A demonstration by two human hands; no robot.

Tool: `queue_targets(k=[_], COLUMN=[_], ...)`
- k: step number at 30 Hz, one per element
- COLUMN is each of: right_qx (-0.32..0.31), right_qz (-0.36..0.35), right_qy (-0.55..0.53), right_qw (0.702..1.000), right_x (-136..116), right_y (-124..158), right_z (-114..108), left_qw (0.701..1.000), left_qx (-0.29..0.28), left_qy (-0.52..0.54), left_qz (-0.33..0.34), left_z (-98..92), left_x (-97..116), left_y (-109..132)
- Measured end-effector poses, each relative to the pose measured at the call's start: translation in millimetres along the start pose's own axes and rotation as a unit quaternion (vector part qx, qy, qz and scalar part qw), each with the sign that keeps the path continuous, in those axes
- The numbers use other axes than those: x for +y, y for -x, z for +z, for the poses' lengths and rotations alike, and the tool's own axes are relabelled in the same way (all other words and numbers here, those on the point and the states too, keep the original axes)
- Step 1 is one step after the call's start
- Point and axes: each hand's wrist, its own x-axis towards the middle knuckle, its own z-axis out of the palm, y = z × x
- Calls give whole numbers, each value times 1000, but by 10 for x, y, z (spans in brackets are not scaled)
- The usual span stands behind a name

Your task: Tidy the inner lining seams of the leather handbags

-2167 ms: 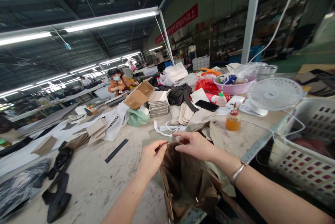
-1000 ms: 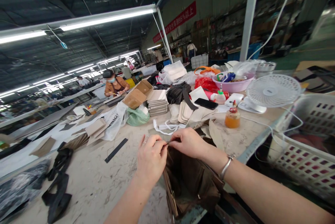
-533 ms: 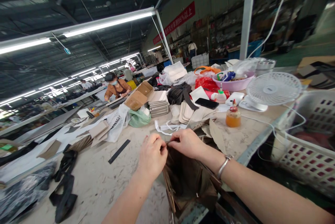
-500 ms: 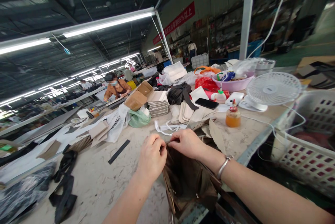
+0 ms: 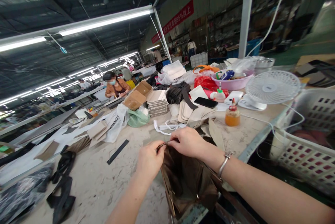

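A dark brown bag (image 5: 188, 178) lies at the table's near edge, its mouth towards me and its brown inside showing. My left hand (image 5: 151, 156) pinches the bag's far rim at its left corner between thumb and fingers. Right beside it, my right hand (image 5: 187, 142) grips the same rim, thumb underneath and fingers over the top. A short strip of edge shows between the two hands. Small metal bits glint on the bag's near part. Behind my right hand lie grey-beige pieces (image 5: 216, 135), partly hidden by the wrist.
A glue bottle with orange liquid (image 5: 232, 115), a black phone (image 5: 206, 102) and a white fan (image 5: 273, 87) stand to the right. Stacked beige panels (image 5: 157, 103) sit ahead. One black strip (image 5: 117, 152) lies left of my hands. A white basket (image 5: 309, 157) is beyond the right edge.
My left hand has turned and shifted slightly down and left, its fingers now stretched along the rim. My right hand keeps its grip, and more of the edge shows between them.
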Motion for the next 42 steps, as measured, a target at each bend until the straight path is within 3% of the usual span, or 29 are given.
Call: queue_targets(k=[6,11,20,25,29,32,36,42], right_qx=[-6,-8,-8,-35,-91,-125,-116,-88], right_qz=[-33,-42,-50,37,26,10,63,94], right_qy=[98,111,132,-33,-134,-252,-431,-465], right_qw=[995,993,990,998,986,959,892,876], right_x=[-12,-13,-134,-101,89,244,374,471], right_y=[17,12,1,-80,-98,-19,154,373], right_z=[-82,-91,-105,-21,37,29,-10,14], left_qw=[997,991,993,996,988,977,968,952], left_qx=[-7,-13,-17,-9,-39,-56,-105,-145], left_qy=[69,124,111,79,137,194,220,268], left_qz=[-25,-42,-44,-43,-60,-72,-63,-25], left_z=[39,42,64,74,65,54,26,-21], left_x=[5,-30,-50,-51,-41,-60,-88,-1], left_y=[-16,-19,-10,4,-17,-28,-15,0])
